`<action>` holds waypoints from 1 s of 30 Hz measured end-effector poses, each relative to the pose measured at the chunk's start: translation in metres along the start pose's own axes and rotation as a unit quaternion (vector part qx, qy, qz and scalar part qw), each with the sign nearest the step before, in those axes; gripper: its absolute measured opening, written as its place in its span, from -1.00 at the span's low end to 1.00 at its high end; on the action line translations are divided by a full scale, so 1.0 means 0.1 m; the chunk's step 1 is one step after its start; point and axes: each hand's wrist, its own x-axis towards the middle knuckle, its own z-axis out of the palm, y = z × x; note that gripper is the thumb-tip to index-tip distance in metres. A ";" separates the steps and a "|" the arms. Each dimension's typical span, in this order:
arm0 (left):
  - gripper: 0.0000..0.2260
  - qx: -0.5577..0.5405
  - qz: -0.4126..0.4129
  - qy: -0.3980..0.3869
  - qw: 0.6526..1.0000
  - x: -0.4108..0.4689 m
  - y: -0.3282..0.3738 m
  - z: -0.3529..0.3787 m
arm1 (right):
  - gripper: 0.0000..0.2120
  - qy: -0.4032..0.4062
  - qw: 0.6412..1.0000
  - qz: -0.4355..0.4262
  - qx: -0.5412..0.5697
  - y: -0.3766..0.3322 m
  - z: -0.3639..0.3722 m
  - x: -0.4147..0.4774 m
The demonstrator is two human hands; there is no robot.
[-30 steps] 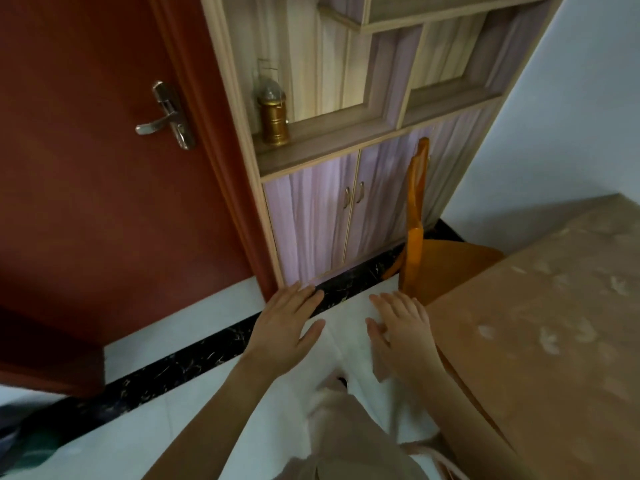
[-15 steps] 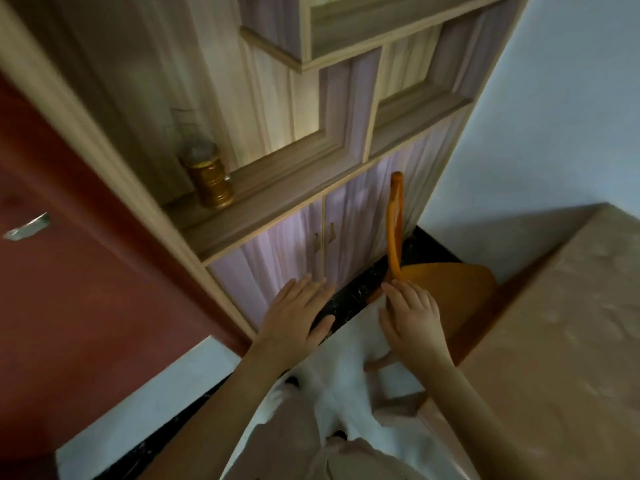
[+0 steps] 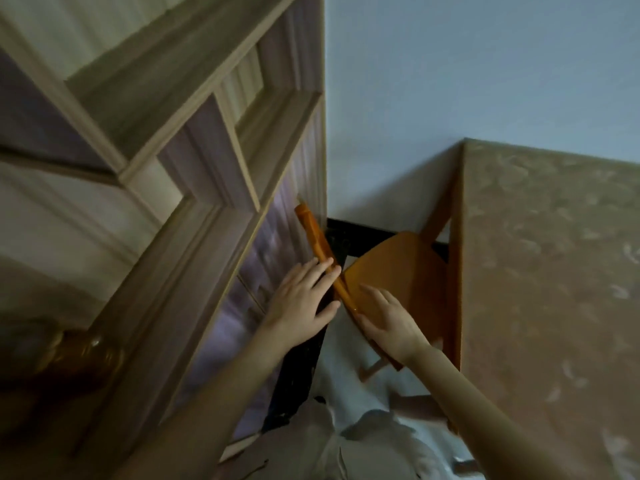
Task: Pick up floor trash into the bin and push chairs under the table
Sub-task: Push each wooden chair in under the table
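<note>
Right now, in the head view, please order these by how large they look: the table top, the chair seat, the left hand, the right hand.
1. table top
2. chair seat, partly hidden
3. left hand and right hand: they look alike, so not ranked

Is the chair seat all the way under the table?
No, most of the orange chair seat shows in the open beside the edge of the table.

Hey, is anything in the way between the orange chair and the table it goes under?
Nothing visible. The chair seat meets the edge of the table, and the left hand and right hand are at its backrest. Space under the table is hidden.
</note>
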 end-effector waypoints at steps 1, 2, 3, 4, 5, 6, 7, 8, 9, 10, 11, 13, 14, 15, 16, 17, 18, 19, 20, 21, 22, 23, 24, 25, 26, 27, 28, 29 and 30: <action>-0.45 -0.002 0.008 -0.007 1.000 0.08 -0.04 0.02 | -0.44 -0.008 1.000 0.005 0.008 -0.01 0.05 0.02; -0.44 -0.006 0.012 -0.011 1.000 0.15 -0.06 0.06 | -0.43 -0.014 1.000 0.012 0.018 0.00 0.10 0.02; -0.43 -0.014 0.009 -0.014 1.000 0.21 -0.08 0.11 | -0.43 -0.017 0.999 0.022 0.030 0.01 0.14 0.02; -0.41 -0.030 -0.005 -0.017 0.999 0.25 -0.09 0.16 | -0.44 -0.021 0.999 0.031 0.040 0.01 0.18 0.02; -0.37 -0.051 -0.025 -0.017 0.998 0.27 -0.09 0.21 | -0.45 -0.026 0.998 0.040 0.042 0.02 0.21 0.02; -0.33 -0.072 -0.045 -0.014 0.996 0.28 -0.09 0.26 | -0.45 -0.032 0.998 0.046 0.037 0.03 0.23 0.02; -0.27 -0.092 -0.060 -0.008 0.994 0.29 -0.08 0.32 | -0.45 -0.036 0.998 0.048 0.024 0.05 0.26 0.02; -0.23 -0.115 -0.076 0.000 0.990 0.28 -0.07 0.37 | -0.46 -0.037 0.998 0.046 0.014 0.05 0.27 0.02; -0.20 -0.143 -0.097 0.011 0.985 0.28 -0.06 0.42 | -0.46 -0.038 0.998 0.046 0.012 0.06 0.27 0.02; -0.16 -0.179 -0.128 0.016 0.975 0.27 -0.05 0.45 | -0.46 -0.039 0.998 0.046 0.016 0.07 0.28 0.02; -0.13 -0.217 -0.172 0.013 0.961 0.27 -0.03 0.46 | -0.45 -0.040 0.998 0.046 0.021 0.09 0.28 0.02; -0.08 -0.299 -0.255 -0.008 0.920 0.26 -0.03 0.52 | -0.45 -0.038 0.998 0.038 0.021 0.12 0.28 -0.01; -0.06 -0.337 -0.279 -0.015 0.899 0.26 -0.01 0.54 | -0.45 -0.035 0.999 0.031 0.015 0.15 0.27 -0.02; -0.05 -0.373 -0.294 -0.019 0.880 0.26 0.01 0.56 | -0.45 -0.031 0.999 0.025 0.014 0.17 0.26 -0.04; -0.04 -0.405 -0.304 -0.020 0.862 0.27 0.03 0.58 | -0.45 -0.029 0.999 0.024 0.023 0.19 0.25 -0.06; -0.01 -0.432 -0.310 -0.022 0.846 0.28 0.06 0.60 | -0.45 -0.030 0.999 0.026 0.038 0.21 0.24 -0.08; 0.01 -0.452 -0.314 -0.022 0.835 0.29 0.09 0.62 | -0.44 -0.031 0.998 0.028 0.054 0.24 0.24 -0.09; 0.04 -0.464 -0.315 -0.022 0.828 0.29 0.10 0.64 | -0.45 -0.035 0.996 0.031 0.072 0.27 0.23 -0.09; 0.05 -0.472 -0.315 -0.023 0.823 0.29 0.11 0.66 | -0.46 -0.040 0.994 0.035 0.097 0.29 0.22 -0.09; 0.06 -0.481 -0.314 -0.025 0.818 0.28 0.11 0.67 | -0.48 -0.046 0.990 0.041 0.128 0.33 0.22 -0.08; 0.05 -0.494 -0.314 -0.026 0.811 0.27 0.10 0.68 | -0.49 -0.051 0.984 0.050 0.162 0.37 0.22 -0.09; 0.04 -0.512 -0.313 -0.024 0.800 0.26 0.09 0.69 | -0.51 -0.051 0.978 0.062 0.192 0.40 0.22 -0.10; 0.03 -0.528 -0.315 -0.018 0.788 0.26 0.08 0.70 | -0.52 -0.047 0.973 0.072 0.213 0.42 0.23 -0.11; 0.01 -0.539 -0.318 -0.011 0.780 0.25 0.07 0.71 | -0.54 -0.041 0.970 0.078 0.228 0.42 0.25 -0.12; -0.01 -0.544 -0.322 -0.004 0.775 0.25 0.06 0.72 | -0.55 -0.034 0.966 0.081 0.242 0.42 0.26 -0.13; -0.02 -0.547 -0.325 0.001 0.771 0.26 0.05 0.73 | -0.56 -0.027 0.964 0.083 0.252 0.41 0.27 -0.13; -0.02 -0.549 -0.326 0.004 0.770 0.26 0.03 0.76 | -0.57 -0.023 0.964 0.084 0.252 0.40 0.28 -0.13; -0.02 -0.551 -0.323 0.005 0.770 0.27 0.01 0.78 | -0.57 -0.022 0.965 0.084 0.246 0.39 0.30 -0.13; -0.01 -0.555 -0.318 0.005 0.769 0.28 -0.01 0.80 | -0.57 -0.023 0.967 0.085 0.239 0.39 0.31 -0.12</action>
